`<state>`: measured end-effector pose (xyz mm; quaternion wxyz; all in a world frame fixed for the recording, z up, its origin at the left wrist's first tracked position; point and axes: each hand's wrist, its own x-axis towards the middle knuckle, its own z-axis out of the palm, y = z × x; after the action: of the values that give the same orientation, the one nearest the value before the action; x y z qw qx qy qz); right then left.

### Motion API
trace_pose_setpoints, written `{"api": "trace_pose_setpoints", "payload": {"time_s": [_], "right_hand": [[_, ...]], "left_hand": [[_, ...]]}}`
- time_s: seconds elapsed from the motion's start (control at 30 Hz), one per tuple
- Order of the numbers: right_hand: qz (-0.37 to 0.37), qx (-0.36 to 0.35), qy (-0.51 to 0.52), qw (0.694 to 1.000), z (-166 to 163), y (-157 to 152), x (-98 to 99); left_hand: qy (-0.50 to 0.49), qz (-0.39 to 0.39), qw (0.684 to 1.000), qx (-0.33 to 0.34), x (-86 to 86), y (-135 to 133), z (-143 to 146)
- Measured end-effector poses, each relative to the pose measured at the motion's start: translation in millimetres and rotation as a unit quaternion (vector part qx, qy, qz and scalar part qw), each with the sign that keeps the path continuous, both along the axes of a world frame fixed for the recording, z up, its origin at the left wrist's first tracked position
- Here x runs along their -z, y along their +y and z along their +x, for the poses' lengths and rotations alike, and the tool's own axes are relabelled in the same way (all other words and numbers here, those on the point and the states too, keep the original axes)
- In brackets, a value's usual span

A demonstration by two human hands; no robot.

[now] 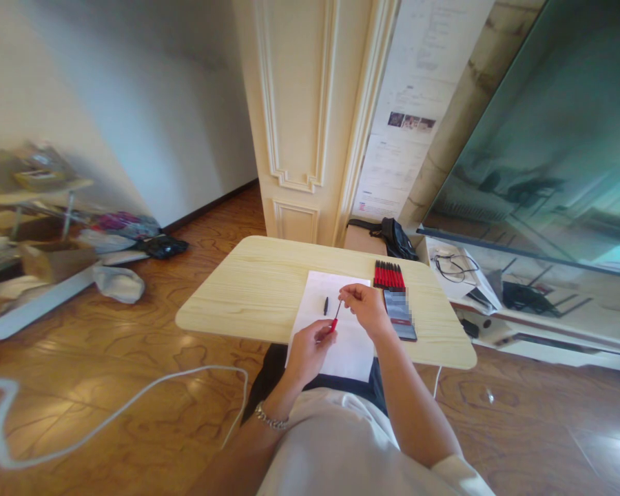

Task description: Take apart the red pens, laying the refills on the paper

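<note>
Over the white paper (pixel 352 351), my left hand (pixel 310 350) is closed on a red pen barrel (pixel 333 324). A thin dark pen refill (pixel 338 308) sticks up out of the barrel, and my right hand (pixel 364 303) pinches its upper end. On the paper, just beyond my left hand, lies a small black pen part (pixel 326 305), possibly a cap or grip section. To the right of my right hand is a row of several red pens with black ends (pixel 389 275). A dark flat case (pixel 404 329), partly blurred out, lies below them, close to my right forearm.
The light wooden table (pixel 238 289) has rounded corners. Behind it stand a black bag (pixel 397 238) and a cream panelled wall (pixel 294 103). A low white cabinet (pixel 459 275) with cables is at the right. A white cable (pixel 149 393) crosses the floor at left.
</note>
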<state>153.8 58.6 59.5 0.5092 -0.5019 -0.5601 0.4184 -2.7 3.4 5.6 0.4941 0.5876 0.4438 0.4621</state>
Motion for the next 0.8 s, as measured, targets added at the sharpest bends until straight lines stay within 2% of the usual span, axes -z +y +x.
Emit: {"api": "trace_pose_setpoints", "payload": {"time_s": [0.17, 0.43, 0.7, 0.77, 0.8], "right_hand": [[-0.010, -0.008, 0.000, 1.000, -2, -1, 7.2], [-0.012, -0.054, -0.075, 0.996, -7, -5, 16.8], [-0.031, -0.143, -0.123, 0.982, -2, 6, 20.9], [-0.051, -0.134, -0.156, 0.977, 1, 15, 24.2], [-0.059, -0.108, -0.193, 0.973, 1, 20, 26.4]], "left_hand": [[-0.009, 0.002, 1.000, -0.005, 0.6, 1, 1], [-0.015, -0.005, 1.000, -0.002, 4.5, 5, -5], [-0.042, -0.008, 0.999, -0.008, 10.6, 10, -8], [-0.045, -0.013, 0.999, -0.010, 10.7, 11, -9], [-0.044, -0.015, 0.999, -0.009, 10.5, 11, -10]]}}
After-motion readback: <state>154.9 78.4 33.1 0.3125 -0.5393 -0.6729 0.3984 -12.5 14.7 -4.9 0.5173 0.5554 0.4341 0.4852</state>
